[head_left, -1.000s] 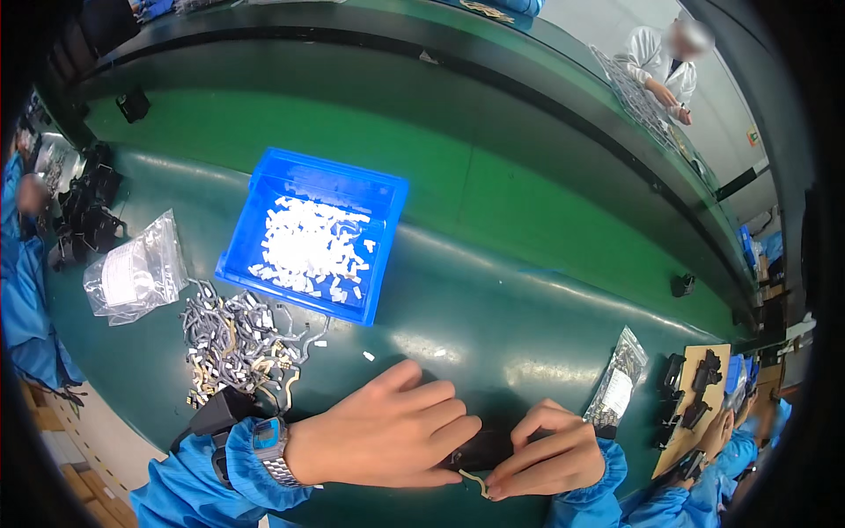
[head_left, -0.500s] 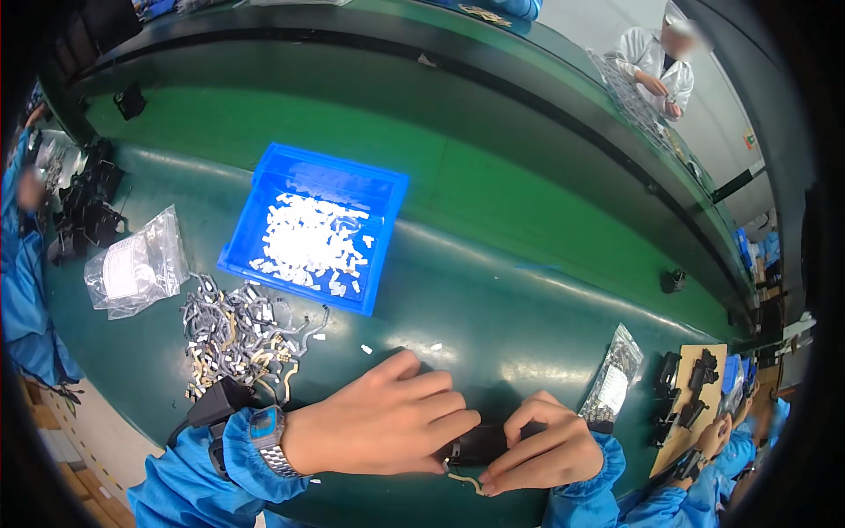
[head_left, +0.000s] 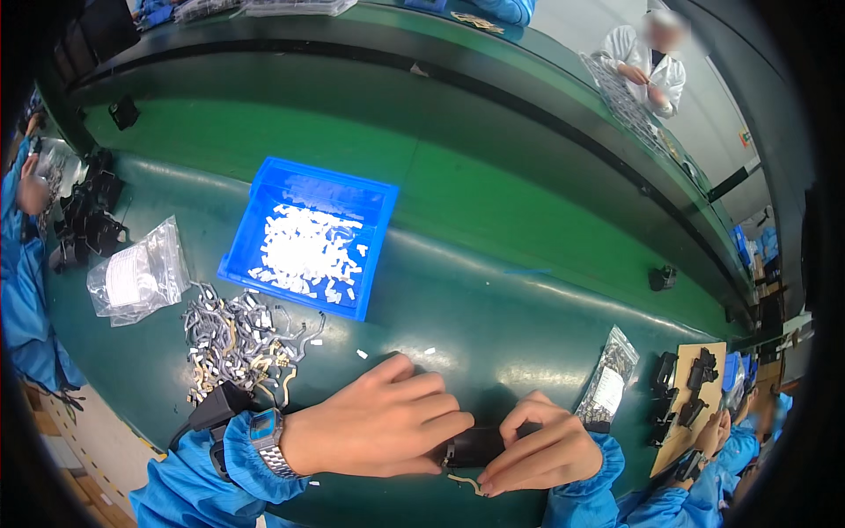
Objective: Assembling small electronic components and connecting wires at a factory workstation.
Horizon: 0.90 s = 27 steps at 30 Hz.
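apparently, a fine step of positioning a cable against a small part is being carried out low in the view, where a dark, smooth, box-like black part (head_left: 477, 447) is being held between two bare hands over a glossy green worktop (head_left: 458, 374). its left end is being gripped by the left hand (head_left: 378, 431), whose fingers are being kept bent with a narrow gap; whether anything more is being held under that palm cannot be told. the right end of a thin, pale-yellow, slightly curved cable (head_left: 464, 480) is being pinched by the thumb and fingertips of the right hand (head_left: 547, 447), just on the near side of the black part, and whether the two are being joined cannot be made out. beyond the left forearm, a tangled heap of grey and tan cables with white ends (head_left: 231, 339) is being left untouched, beside a square-cornered blue plastic tray (head_left: 380, 242) in which many small white pieces (head_left: 304, 251) are being contained. for the next move, a steady hold on the black part seems to be called for, with the light pinch being guided finely so that the thin cable is not being kinked.
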Tool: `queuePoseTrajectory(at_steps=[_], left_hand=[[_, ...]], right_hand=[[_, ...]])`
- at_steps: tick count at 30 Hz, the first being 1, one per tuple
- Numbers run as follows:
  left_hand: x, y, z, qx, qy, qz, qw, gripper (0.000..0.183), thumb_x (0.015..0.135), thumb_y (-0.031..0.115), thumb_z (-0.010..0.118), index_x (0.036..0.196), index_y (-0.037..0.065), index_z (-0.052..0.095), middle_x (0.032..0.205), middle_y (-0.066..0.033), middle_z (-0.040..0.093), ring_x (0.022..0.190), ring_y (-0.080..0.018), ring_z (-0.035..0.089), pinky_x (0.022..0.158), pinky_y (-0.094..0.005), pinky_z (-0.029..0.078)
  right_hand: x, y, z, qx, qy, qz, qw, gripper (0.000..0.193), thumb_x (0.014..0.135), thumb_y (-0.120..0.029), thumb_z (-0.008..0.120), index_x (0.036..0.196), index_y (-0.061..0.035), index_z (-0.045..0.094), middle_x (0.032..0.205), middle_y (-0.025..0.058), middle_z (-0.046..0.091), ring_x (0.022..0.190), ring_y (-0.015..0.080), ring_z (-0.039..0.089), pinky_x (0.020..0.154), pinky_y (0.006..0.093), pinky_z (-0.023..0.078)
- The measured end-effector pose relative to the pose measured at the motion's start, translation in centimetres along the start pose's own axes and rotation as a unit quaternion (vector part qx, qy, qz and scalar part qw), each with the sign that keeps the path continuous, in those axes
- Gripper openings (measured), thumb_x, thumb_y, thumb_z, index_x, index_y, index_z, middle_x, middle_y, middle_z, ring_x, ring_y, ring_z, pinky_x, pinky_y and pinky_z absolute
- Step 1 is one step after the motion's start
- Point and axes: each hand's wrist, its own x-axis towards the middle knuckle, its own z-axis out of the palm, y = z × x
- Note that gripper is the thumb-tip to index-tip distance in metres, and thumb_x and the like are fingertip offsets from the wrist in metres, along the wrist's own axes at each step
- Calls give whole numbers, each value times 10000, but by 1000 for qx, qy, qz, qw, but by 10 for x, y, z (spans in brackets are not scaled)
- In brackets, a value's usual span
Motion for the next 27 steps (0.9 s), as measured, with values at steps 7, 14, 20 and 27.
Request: queuePoseTrajectory(at_steps=[7, 14, 20, 27], left_hand=[[-1, -1, 0, -2, 3, -3, 1000, 562, 843, 495, 832, 1273, 156, 704, 1113, 28, 666, 1029, -170, 603, 889, -355, 435], [-1, -1, 3, -5, 15, -4, 1000, 548, 857, 493, 826, 1264, 148, 704, 1112, 31, 668, 1026, -168, 606, 889, -353, 436], [-1, -1, 4, -9, 24, -3, 1000, 516, 857, 480, 826, 1236, 151, 704, 1079, 27, 661, 1010, -167, 607, 879, -355, 437], [-1, 2, 6, 2, 30, -19, 999, 510, 818, 461, 844, 1194, 152, 694, 1059, 27, 654, 989, -171, 614, 868, -353, 442]], right_hand=[[1, 0, 2, -11, 13, 23, 1000, 158, 848, -268, 882, 988, -196, 882, 979, -130, 807, 892, 176, 602, 850, 305, 446], [0, -3, 9, -58, 45, 39, 997, 161, 784, -259, 929, 935, -218, 889, 923, -123, 806, 854, 156, 579, 800, 310, 419], [6, -11, 29, -135, 89, 19, 987, 185, 705, -231, 940, 882, -253, 889, 868, -136, 793, 801, 133, 556, 764, 308, 384], [12, -14, 36, -196, 106, 22, 975, 158, 709, -227, 932, 856, -222, 873, 844, -128, 777, 778, 128, 570, 762, 314, 378]])
